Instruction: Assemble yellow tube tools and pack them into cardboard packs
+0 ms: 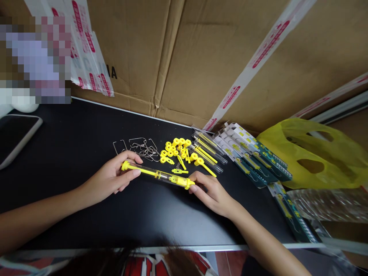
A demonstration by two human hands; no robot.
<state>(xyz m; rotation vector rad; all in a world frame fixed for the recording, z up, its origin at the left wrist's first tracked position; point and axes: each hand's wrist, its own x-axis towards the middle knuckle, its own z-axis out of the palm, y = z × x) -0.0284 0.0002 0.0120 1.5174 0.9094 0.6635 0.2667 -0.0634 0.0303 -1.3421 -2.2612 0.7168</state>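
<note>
Both of my hands hold one clear plastic tube point(163, 176) with yellow fittings and a yellow rod inside, tilted slightly down to the right above the table. My left hand point(112, 175) wraps its thumb and fingers around the tube's left part, near the yellow end cap point(125, 165). At the other end, my right hand point(211, 191) pinches the yellow tip point(189, 184) between thumb and fingers. Just beyond the tube lie loose yellow plastic parts point(176, 147) and a small spring point(178, 165). Bent metal wire hooks point(143, 148) lie past my left hand.
Clear tubes with yellow rods point(207, 147) lie beside several printed boxes point(253, 155). A yellow plastic bag point(339, 153) and a stack of clear plastic point(327, 205) sit at the right. A phone point(17, 136) rests at the far left. Large cardboard point(201, 57) stands behind the black table point(94, 226).
</note>
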